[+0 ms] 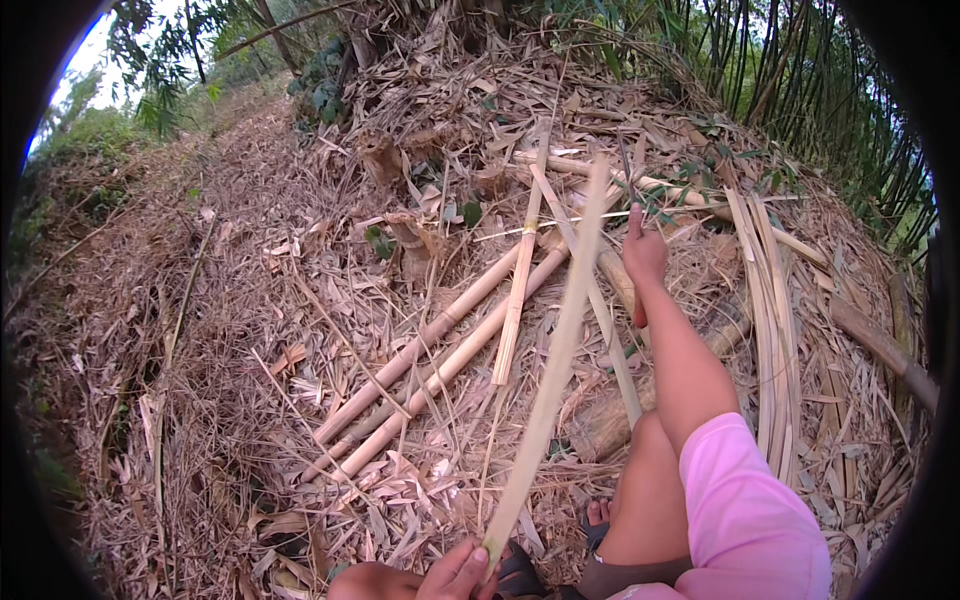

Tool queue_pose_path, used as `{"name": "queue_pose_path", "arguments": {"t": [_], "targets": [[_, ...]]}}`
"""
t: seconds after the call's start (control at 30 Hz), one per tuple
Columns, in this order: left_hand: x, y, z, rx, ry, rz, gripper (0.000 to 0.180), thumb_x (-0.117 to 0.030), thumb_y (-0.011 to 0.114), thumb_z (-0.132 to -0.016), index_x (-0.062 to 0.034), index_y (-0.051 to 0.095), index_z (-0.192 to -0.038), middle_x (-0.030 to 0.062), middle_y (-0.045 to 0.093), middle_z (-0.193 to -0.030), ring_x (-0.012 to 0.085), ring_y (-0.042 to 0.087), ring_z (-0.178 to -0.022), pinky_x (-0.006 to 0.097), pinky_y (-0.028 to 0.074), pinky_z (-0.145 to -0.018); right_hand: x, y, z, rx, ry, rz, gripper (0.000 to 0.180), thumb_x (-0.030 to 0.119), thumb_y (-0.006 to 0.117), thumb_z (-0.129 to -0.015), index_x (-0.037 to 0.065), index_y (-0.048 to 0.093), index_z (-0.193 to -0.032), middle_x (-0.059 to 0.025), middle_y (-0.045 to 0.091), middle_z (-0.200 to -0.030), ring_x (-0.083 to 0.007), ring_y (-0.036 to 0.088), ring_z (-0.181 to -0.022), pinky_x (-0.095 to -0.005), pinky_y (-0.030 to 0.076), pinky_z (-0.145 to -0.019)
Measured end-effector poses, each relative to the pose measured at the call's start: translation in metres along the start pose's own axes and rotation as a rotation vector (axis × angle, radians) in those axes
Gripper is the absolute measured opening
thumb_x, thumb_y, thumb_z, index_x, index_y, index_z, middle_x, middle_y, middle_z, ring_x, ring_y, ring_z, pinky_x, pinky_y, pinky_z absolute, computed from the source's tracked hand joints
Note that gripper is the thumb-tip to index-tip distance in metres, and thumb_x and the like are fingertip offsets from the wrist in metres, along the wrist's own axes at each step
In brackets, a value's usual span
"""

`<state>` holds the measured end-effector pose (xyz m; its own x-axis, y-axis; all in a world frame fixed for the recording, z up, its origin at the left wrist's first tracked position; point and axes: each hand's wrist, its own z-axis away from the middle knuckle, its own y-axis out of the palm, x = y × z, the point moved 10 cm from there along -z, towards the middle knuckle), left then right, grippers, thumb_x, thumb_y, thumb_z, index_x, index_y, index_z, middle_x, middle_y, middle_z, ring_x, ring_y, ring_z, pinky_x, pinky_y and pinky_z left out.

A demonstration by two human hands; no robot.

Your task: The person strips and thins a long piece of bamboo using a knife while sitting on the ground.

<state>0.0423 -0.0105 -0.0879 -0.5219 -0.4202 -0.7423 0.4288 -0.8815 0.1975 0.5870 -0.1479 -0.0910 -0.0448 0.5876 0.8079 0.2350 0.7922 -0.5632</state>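
Note:
My left hand, low in the view by my knee, is closed round the near end of a long, flat, pale bamboo strip. The strip slants up and away, its far end raised beside my right hand. That hand, on an outstretched arm, is closed round the handle of a knife. Its thin dark blade points away from me, and a reddish handle end shows below the fist. I cannot tell whether blade and strip touch. Behind the held strip lies another narrow bamboo strip.
Two bamboo poles lie slanting at centre left, beside a split bamboo piece. Several long split strips lie on the right. A thick log rests by my leg. Stumps and dry leaf litter cover the slope; bamboo stems stand behind.

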Motion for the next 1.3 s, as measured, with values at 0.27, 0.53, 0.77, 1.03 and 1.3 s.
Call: {"name": "queue_pose_path", "arguments": {"t": [0.27, 0.53, 0.77, 1.03, 1.3], "targets": [[-0.056, -0.010, -0.023, -0.141, 0.026, 0.147, 0.019, -0.028, 0.046, -0.103, -0.0091, 0.046, -0.101, 0.0035, 0.046, -0.064, 0.0099, 0.038, -0.043, 0.023, 0.031, -0.038, 0.071, 0.073, 0.077, 0.441, 0.140, -0.498, 0.077, 0.073, 0.037, -0.091, 0.001, 0.056, -0.069, 0.0019, 0.037, -0.048, -0.0112, 0.039, -0.034, -0.0272, 0.034, -0.033], [-0.080, -0.018, -0.034, -0.158, 0.170, 0.337, 0.037, -0.036, 0.033, -0.105, -0.0045, 0.048, -0.117, 0.0066, 0.051, -0.070, 0.0114, 0.042, -0.047, 0.024, 0.035, -0.042, 0.167, 0.083, 0.183, 0.803, -0.309, -0.494, 0.074, 0.064, 0.044, -0.095, -0.004, 0.058, -0.122, -0.0083, 0.059, -0.063, -0.0199, 0.060, -0.060, -0.0348, 0.046, -0.059], [-0.087, -0.030, -0.040, -0.170, 0.235, 0.419, 0.045, -0.033, 0.029, -0.107, 0.0016, 0.049, -0.127, 0.0082, 0.058, -0.078, 0.0132, 0.047, -0.054, 0.024, 0.041, -0.047, 0.212, 0.045, 0.267, 0.979, -0.729, 0.008, 0.090, 0.054, 0.058, -0.091, 0.001, 0.016, -0.151, -0.0233, 0.066, -0.079, -0.0391, 0.067, -0.076, -0.0474, 0.052, -0.071], [-0.100, -0.043, -0.041, -0.157, 0.303, 0.490, 0.041, -0.030, 0.033, -0.106, 0.0011, 0.049, -0.128, 0.0085, 0.059, -0.079, 0.0127, 0.050, -0.054, 0.023, 0.042, -0.046, 0.216, 0.030, 0.311, 0.991, -0.959, -0.014, 0.091, 0.064, 0.057, -0.086, 0.003, 0.028, -0.147, -0.0187, 0.063, -0.067, -0.0387, 0.066, -0.063, -0.0482, 0.050, -0.057], [-0.090, -0.051, -0.032, -0.242, 0.330, 0.508, 0.024, -0.022, 0.041, -0.103, -0.0028, 0.053, -0.098, 0.0077, 0.056, -0.074, 0.0136, 0.051, -0.049, 0.024, 0.040, -0.040, 0.218, 0.002, 0.366, 0.824, -1.236, -0.192, 0.101, 0.078, 0.055, -0.077, 0.003, 0.038, -0.142, -0.0016, 0.047, -0.047, -0.0236, 0.058, -0.041, -0.0371, 0.041, -0.041]]}}
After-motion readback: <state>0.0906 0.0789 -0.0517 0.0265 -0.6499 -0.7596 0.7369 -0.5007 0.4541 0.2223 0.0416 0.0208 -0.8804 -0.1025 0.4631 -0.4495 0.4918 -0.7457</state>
